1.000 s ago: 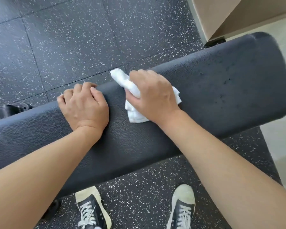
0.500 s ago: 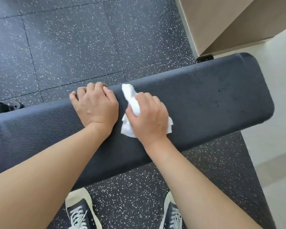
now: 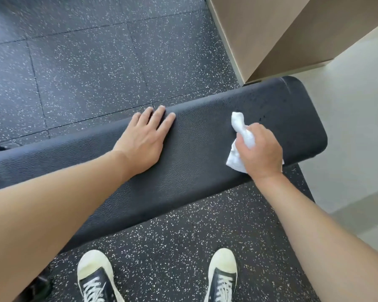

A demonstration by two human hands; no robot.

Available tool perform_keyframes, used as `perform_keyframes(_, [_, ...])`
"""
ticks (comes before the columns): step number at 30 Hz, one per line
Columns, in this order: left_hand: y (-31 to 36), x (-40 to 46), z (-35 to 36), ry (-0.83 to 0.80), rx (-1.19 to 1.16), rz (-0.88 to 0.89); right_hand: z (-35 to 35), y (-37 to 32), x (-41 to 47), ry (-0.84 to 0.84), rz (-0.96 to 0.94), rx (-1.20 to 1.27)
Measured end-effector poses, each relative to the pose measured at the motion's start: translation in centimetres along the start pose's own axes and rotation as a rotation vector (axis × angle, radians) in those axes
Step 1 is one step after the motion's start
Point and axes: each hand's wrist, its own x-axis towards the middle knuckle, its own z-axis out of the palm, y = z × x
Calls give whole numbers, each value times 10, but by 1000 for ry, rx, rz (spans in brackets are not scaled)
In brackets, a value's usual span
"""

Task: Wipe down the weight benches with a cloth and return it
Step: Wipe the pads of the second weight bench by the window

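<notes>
The right hand (image 3: 260,153) has its fingers closed around a crumpled white cloth (image 3: 241,136), pressing it on the black padded surface (image 3: 201,149) near its right end. The left hand (image 3: 143,140) lies flat and open on the padding, well apart from the cloth.

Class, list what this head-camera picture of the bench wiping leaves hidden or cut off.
- Bench frame and legs: hidden under its pad.
- Bench's left end: cut off by the left edge.
- Part of the cloth: hidden inside the right hand.
- Pad under the left hand: covered.
- Shoes: cut off by the bottom edge.
</notes>
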Motion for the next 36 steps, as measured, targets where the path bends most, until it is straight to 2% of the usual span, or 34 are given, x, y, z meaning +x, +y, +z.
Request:
perform_keyframes(2, [14,-5,5,10,-3,-11,-1,-18,-4,20,72,-63])
perform_keyframes(4, [21,-4,5,38,-48,-39,0,-53,-21,-6,23,-145])
perform_keyframes(8, [23,1,7,98,-146,-99,18,-96,-82,-54,-218,123])
perform_keyframes(12, [36,28,2,167,-228,-186,17,-73,-82,-55,-525,153])
perform_keyframes(14, [48,51,1,164,-262,-303,7,-45,-62,-60,-580,127])
perform_keyframes(17, [64,85,-5,112,-291,-519,-13,16,-25,25,-410,75])
perform_keyframes(20, [71,98,-6,166,-299,-616,-33,73,0,80,-148,10])
perform_keyframes(22, [73,102,-2,189,-280,-650,-33,81,0,105,-41,6])
perform_keyframes(24, [74,101,-1,196,-268,-668,-25,56,-15,130,0,0])
perform_keyframes(26, [74,102,1,209,-265,-668,-10,13,-40,91,-111,71])
perform_keyframes(30, [73,103,2,214,-258,-658,12,-61,-92,-111,-516,210])
perform_keyframes(34, [73,103,3,217,-250,-658,11,-48,-79,-201,-705,192])
perform_keyframes(36, [73,104,4,223,-250,-653,3,-16,-57,-166,-670,73])
